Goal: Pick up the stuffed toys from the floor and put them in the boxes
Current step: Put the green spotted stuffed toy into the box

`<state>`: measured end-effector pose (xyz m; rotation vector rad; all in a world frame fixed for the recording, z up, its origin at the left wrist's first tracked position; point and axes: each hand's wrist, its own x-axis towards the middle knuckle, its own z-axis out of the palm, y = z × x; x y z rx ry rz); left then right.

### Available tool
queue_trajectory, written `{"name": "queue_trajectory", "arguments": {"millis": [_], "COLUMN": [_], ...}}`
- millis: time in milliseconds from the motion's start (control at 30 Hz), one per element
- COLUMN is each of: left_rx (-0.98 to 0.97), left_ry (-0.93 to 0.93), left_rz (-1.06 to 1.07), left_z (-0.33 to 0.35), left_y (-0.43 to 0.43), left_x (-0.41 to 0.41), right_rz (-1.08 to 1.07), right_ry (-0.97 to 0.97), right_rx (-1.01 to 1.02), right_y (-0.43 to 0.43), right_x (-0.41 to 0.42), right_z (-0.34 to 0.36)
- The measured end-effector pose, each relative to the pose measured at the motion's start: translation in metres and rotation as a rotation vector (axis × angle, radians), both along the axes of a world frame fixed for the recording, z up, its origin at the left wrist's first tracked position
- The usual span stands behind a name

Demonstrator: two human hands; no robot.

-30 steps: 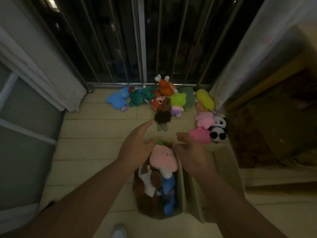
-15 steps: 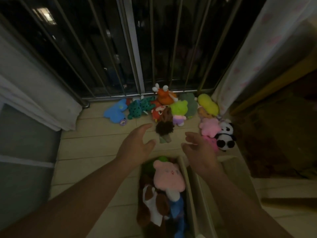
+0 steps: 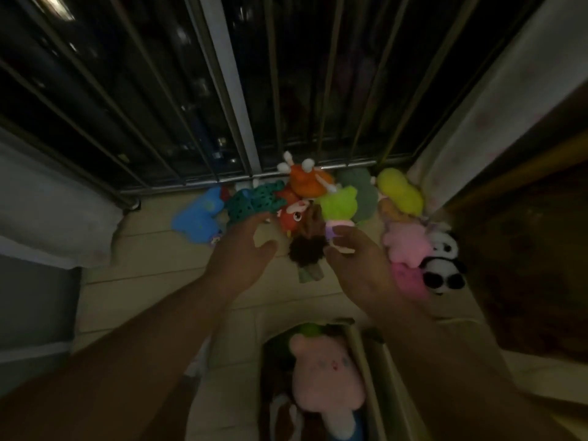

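Observation:
Several stuffed toys lie on the floor by the railing: a blue one (image 3: 197, 218), a teal spotted one (image 3: 254, 202), an orange one (image 3: 307, 183), a red one (image 3: 294, 218), a lime-green one (image 3: 339, 205), a yellow one (image 3: 399, 192), a pink one (image 3: 405, 246), a panda (image 3: 442, 265) and a dark brown one (image 3: 307, 249). My left hand (image 3: 237, 259) reaches out with relaxed fingers, its tips near the teal toy. My right hand (image 3: 356, 265) stretches toward the lime-green toy, holding nothing. A cardboard box (image 3: 358, 338) below holds a pink plush (image 3: 324, 377).
A metal railing (image 3: 248, 179) with dark night behind it closes the far side. Curtains hang at the left (image 3: 47, 218) and right (image 3: 477, 116). A second box compartment (image 3: 397, 377) lies to the right of the filled one. A dark rug (image 3: 525, 265) covers the right.
Both hands have left the box and moved forward toward the toys at the railing. The view has shifted forward, so the box now sits at the bottom edge.

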<state>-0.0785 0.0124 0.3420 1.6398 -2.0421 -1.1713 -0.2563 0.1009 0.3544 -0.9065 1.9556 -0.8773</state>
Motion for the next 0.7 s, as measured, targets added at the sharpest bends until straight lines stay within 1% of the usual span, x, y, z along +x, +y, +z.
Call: {"name": "queue_trajectory", "arguments": {"millis": [167, 333, 400, 533, 600, 700], "left_rx": [0.021, 0.086, 0.086, 0.087, 0.062, 0.093], "left_ry": [-0.028, -0.085, -0.091, -0.054, -0.099, -0.128], "left_rz": [-0.024, -0.092, -0.118, -0.112, -0.163, -0.244], "left_z": [-0.107, -0.217, -0.255, -0.316, -0.341, -0.367], "left_y": [-0.101, -0.194, -0.225, -0.269, -0.287, -0.308], "left_x": [0.025, 0.049, 0.056, 0.05, 0.041, 0.028], "right_rz": [-0.004, -0.067, -0.13, -0.159, -0.237, -0.374], "right_ry": [0.041, -0.028, -0.111, -0.169, -0.209, -0.306], "right_rx": [0.014, 0.08, 0.116, 0.222, 0.218, 0.236], "right_y": [-0.097, -0.183, -0.208, -0.248, -0.261, -0.275], "right_x": [0.042, 0.07, 0.079, 0.095, 0.101, 0.104], "right_z": [-0.107, -0.229, -0.274, -0.361, -0.397, -0.428]}}
